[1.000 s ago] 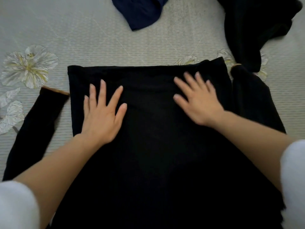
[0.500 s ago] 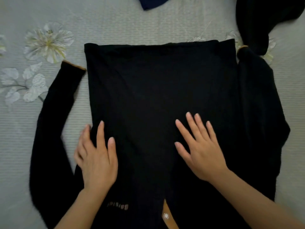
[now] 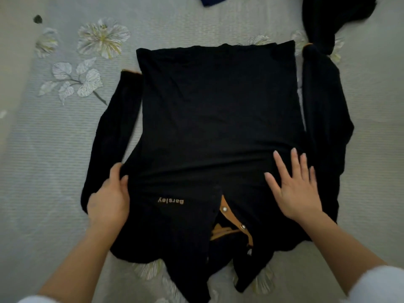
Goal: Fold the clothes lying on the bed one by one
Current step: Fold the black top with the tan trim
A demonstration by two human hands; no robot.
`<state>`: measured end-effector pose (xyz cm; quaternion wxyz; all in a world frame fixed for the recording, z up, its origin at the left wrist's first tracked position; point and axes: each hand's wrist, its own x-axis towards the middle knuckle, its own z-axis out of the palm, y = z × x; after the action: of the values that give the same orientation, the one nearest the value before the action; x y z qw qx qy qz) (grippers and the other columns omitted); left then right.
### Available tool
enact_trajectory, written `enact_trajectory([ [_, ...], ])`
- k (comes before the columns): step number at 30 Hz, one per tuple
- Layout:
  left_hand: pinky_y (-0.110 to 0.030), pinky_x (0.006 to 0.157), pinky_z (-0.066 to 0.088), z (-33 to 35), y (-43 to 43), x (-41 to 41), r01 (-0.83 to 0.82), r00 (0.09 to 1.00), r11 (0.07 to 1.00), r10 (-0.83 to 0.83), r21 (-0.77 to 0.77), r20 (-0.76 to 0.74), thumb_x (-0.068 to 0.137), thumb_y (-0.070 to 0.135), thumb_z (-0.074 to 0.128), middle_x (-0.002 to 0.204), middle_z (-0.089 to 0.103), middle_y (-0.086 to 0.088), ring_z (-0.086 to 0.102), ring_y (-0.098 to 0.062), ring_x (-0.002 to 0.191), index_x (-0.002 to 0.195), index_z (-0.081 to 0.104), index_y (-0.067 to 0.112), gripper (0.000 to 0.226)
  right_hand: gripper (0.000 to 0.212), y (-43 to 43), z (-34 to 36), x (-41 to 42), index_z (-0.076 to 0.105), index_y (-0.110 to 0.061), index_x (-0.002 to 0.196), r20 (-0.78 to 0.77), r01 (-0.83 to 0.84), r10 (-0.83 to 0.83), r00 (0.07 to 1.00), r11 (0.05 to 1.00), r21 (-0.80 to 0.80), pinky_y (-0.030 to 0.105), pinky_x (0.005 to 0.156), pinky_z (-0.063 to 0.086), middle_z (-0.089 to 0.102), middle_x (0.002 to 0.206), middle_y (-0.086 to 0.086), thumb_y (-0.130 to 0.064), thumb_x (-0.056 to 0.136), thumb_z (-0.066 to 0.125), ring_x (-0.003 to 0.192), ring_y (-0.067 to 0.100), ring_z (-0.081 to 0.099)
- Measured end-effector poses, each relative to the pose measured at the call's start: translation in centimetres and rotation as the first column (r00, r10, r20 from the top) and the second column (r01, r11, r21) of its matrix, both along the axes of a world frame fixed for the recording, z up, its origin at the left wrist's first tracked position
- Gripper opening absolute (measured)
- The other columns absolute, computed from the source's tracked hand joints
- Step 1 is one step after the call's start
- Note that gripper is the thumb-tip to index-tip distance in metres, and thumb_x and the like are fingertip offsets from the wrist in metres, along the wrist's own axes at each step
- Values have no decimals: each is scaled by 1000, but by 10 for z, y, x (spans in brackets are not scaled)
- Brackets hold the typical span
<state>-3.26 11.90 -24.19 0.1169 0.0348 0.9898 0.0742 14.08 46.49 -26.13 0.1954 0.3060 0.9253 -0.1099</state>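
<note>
My left hand (image 3: 109, 197) pinches the side edge of the black shirt (image 3: 218, 110), thumb on top. My right hand (image 3: 295, 189) lies flat on it, fingers spread. The shirt lies on the bed (image 3: 54, 149), collar near me.

Blind spots and cut-offs, head view over the bed.
Navy garment (image 3: 215, 0) and black garment (image 3: 334, 16) at the far edge, both cropped by the frame top, shapes unreadable. Left hand (image 3: 108, 200) grips the black shirt (image 3: 218, 119) at its left side, fingers hidden under cloth. White sleeve (image 3: 378, 285) near right: blurred, cropped. Dark spot (image 3: 37, 19) far left: too small to identify. Right cuff (image 3: 310, 50) against the black garment: contact unclear.
</note>
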Motion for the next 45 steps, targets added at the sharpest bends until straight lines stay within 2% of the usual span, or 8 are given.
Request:
enact_trajectory([
  [7, -56, 103, 29, 14, 61, 81, 324, 946, 937, -318, 127, -70, 94, 38, 38, 150, 33, -15, 30, -33, 137, 144, 39, 20, 54, 57, 2, 25, 18, 29, -21, 148, -349, 353, -321, 880, 935, 33, 52, 112, 13, 23, 157, 7, -38, 96, 45, 143, 27, 16],
  [12, -47, 113, 19, 17, 119, 166, 734, 614, 599, -786, 319, 64, 85, 49, 44, 154, 30, 2, 21, -18, 142, 144, 34, 37, 61, 65, 38, 24, 43, 39, -6, 138, -240, 777, -794, 559, 602, -182, 49, 107, 27, 34, 144, 19, -34, 86, 66, 134, 35, 30],
  [16, -53, 112, 9, 19, 135, 184, 733, 554, 602, -798, 317, 237, 79, 61, 47, 142, 41, 7, 32, -16, 134, 138, 43, 40, 63, 19, 62, 38, 54, 54, -11, 75, -290, 647, -839, 461, 541, -537, 26, 65, 43, 52, 72, 11, -20, 87, 66, 74, 25, 52],
  [24, -41, 109, -1, 42, 150, 179, 643, 662, 734, -676, 219, 324, 84, 49, 48, 91, 56, 22, 46, 1, 106, 81, 62, 34, 21, 32, 82, 60, 122, 45, -18, 70, -325, 549, -881, 343, 469, -692, 15, 45, 36, 48, 50, -3, -7, 81, 73, 41, 1, 40],
  [34, -34, 98, 36, 26, 229, 234, 750, 585, 641, -757, 160, 291, 90, 30, 53, 140, 26, 0, 32, -22, 124, 149, 9, 30, 74, 55, 127, 29, 84, 45, -12, 118, -120, 671, -943, 310, 306, -676, 37, 76, 52, 57, 89, -1, -31, 77, 75, 85, 21, 59],
  [39, -31, 79, 48, 20, 240, 224, 589, 686, 759, -651, 277, 325, 87, 15, 49, 114, 51, 5, 51, -17, 105, 136, 41, 29, 52, 20, 145, 50, 73, 49, -14, 62, -144, 514, -989, 22, 135, -847, 18, 39, 32, 44, 57, 2, -5, 74, 62, 46, 11, 40],
  [42, -28, 72, 47, 26, 233, 209, 532, 697, 785, -619, 317, 362, 86, 18, 46, 105, 54, 7, 55, -15, 100, 128, 54, 30, 44, 26, 144, 75, 98, 45, -19, 57, -412, 484, -909, -69, 330, -810, 28, 54, 35, 43, 59, -2, -4, 72, 61, 59, 13, 40],
  [45, -28, 75, 44, 25, 235, 209, 578, 668, 777, -625, 249, 403, 84, 28, 49, 112, 52, 6, 51, -16, 109, 130, 53, 27, 46, 23, 124, 85, 112, 54, -16, 65, -566, 477, -776, 277, 622, -620, 31, 71, 40, 52, 75, 1, 2, 76, 64, 73, 11, 47],
])
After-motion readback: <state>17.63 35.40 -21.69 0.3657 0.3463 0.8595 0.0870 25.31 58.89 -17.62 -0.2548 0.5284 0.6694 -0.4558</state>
